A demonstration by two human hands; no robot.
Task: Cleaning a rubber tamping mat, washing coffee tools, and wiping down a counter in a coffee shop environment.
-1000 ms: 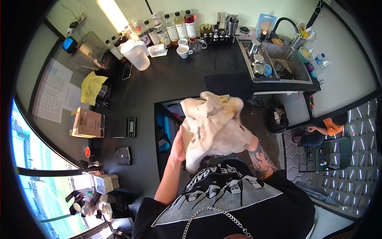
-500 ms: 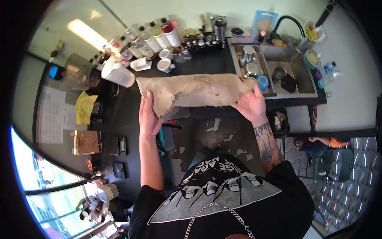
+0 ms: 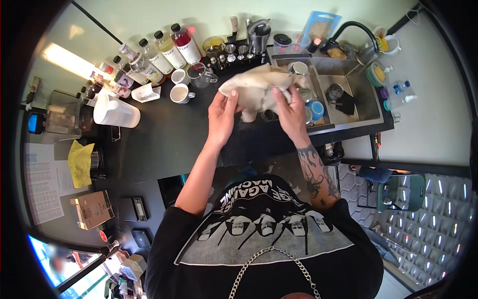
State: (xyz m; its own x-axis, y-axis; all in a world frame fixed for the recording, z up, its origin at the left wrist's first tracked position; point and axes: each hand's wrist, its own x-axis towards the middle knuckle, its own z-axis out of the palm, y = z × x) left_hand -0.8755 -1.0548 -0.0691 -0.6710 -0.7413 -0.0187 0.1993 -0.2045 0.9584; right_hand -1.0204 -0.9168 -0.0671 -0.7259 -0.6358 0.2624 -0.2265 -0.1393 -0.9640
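A worn beige cloth [image 3: 259,87] is bunched up between my hands, above the dark counter [image 3: 164,134] at the left edge of the sink. My left hand [image 3: 221,117] grips its left end, thumb on top. On the cloth's right side my right hand [image 3: 293,114] is closed, with the thumb pressed on the fabric. One loose corner hangs below the bundle between my hands. Some fingers are hidden behind the cloth. The double sink [image 3: 381,117] lies just to the right, with a blue cup [image 3: 315,108] and metal vessels in its left part.
Two white mugs [image 3: 180,94] and a glass jug [image 3: 200,76] stand left of the cloth. Several tall bottles [image 3: 185,46] line the wall. A white pitcher [image 3: 115,110] is farther left. A black faucet [image 3: 356,26] arches over the sink. A cardboard box [image 3: 92,209] sits at the left.
The cloth was stretched out wide between my hands; now it is gathered into a bundle. My hands have come closer together, the left one moving right.
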